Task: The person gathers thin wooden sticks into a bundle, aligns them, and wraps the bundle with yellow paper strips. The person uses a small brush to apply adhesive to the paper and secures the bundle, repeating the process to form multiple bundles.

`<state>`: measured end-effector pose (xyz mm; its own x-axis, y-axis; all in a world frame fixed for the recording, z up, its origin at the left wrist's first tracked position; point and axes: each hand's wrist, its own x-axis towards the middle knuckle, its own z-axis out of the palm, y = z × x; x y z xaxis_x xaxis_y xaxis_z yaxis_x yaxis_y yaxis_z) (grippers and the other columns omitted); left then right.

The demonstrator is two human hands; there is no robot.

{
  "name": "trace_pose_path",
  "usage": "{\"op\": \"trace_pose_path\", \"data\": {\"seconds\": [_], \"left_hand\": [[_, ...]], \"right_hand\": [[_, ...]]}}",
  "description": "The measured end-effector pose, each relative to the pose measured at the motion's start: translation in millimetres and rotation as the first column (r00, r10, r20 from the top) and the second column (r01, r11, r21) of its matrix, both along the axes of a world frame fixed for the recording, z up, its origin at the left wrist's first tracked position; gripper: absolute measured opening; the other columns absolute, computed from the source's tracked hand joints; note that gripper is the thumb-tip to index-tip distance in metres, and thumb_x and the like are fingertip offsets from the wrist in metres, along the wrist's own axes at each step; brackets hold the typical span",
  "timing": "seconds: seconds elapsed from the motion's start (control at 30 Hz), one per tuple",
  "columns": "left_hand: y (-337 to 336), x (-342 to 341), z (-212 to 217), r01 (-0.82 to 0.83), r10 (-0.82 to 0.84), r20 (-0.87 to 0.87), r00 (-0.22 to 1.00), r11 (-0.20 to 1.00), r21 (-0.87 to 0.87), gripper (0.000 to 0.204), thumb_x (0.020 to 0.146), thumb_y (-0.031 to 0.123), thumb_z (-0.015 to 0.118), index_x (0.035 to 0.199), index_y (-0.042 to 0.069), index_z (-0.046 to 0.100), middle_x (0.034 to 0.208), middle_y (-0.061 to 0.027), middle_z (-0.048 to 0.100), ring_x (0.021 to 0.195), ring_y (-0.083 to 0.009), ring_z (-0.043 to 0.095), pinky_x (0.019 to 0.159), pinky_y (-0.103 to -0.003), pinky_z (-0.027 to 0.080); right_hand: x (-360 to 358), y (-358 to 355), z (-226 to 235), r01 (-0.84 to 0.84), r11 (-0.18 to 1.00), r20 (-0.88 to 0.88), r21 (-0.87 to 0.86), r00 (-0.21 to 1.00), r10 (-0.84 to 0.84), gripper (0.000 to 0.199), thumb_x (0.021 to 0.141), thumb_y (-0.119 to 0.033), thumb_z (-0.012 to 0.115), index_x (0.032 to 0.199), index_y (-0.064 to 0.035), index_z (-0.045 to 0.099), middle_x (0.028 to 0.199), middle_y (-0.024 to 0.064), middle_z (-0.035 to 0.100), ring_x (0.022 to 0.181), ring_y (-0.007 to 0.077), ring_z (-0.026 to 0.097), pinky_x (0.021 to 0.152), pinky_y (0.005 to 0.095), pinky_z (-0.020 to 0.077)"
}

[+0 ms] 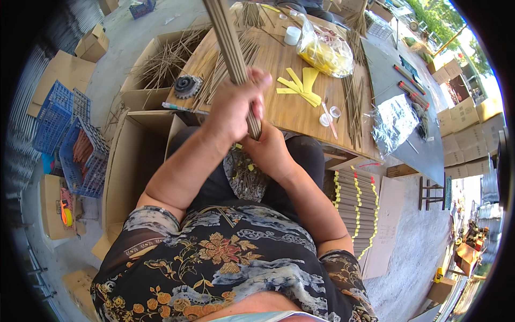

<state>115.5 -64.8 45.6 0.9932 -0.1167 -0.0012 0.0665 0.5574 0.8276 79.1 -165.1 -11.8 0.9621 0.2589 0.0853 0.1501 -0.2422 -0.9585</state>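
Note:
A tight bundle of thin brown sticks stands tilted in front of me, its top running out past the upper edge. My left hand is wrapped round it at mid-height. Lower down, my right hand closes about the bottom end, its fingers partly hidden behind the sticks. Beyond them is the wooden table, with loose sticks lying beside my left hand. Yellow paper strips are fanned out to the right, near a small brush and little round tubs.
A clear bag of yellow paper and a white jar sit farther back. Left are a dark toothed disc, a carton of sticks and blue crates. Yellow-banded bundles lie right, below a grey table.

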Motion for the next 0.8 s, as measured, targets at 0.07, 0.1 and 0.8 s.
{"op": "trace_pose_path", "data": {"seconds": [0.07, 0.1, 0.8], "left_hand": [[-4, -8, -7, -0.002, 0.002, -0.003, 1.0, 0.999, -0.032, 0.012, 0.082, 0.014, 0.06, 0.084, 0.007, 0.051, 0.051, 0.0022, 0.041, 0.037, -0.007, 0.038, 0.036, -0.022, 0.032], [-4, -8, -5, 0.003, -0.003, 0.017, 1.0, 1.0, -0.003, 0.011, 0.082, 0.013, 0.059, 0.084, 0.006, 0.051, 0.051, 0.0022, 0.041, 0.037, -0.0068, 0.037, 0.035, -0.022, 0.032], [9, -42, -5, 0.811, -0.742, -0.343, 0.576, 0.572, 0.123, 0.017, 0.077, 0.01, 0.062, 0.085, 0.0, 0.052, 0.047, 0.001, 0.042, 0.032, -0.0044, 0.035, 0.033, -0.017, 0.027]], "right_hand": [[-1, 1, -5, 0.003, 1.0, 0.145, 0.022, 0.989, -0.007, 0.025, 0.077, -0.016, 0.061, 0.09, 0.0023, 0.051, 0.071, 0.0161, 0.059, 0.068, 0.0186, 0.058, 0.066, 0.0315, 0.0462], [-4, 2, 3, 0.026, 0.999, 0.099, -0.039, 0.995, -0.022, 0.02, 0.076, -0.013, 0.062, 0.091, -0.0019, 0.054, 0.074, 0.0045, 0.058, 0.071, 0.0092, 0.054, 0.064, 0.0252, 0.0447], [13, -29, 62, -0.128, 0.405, -0.019, 0.905, 0.94, 0.34, 0.028, 0.091, -0.032, 0.043, 0.075, -0.0089, 0.047, 0.052, -0.0031, 0.035, 0.041, 0.0074, 0.032, 0.04, 0.0222, 0.0353]]}}
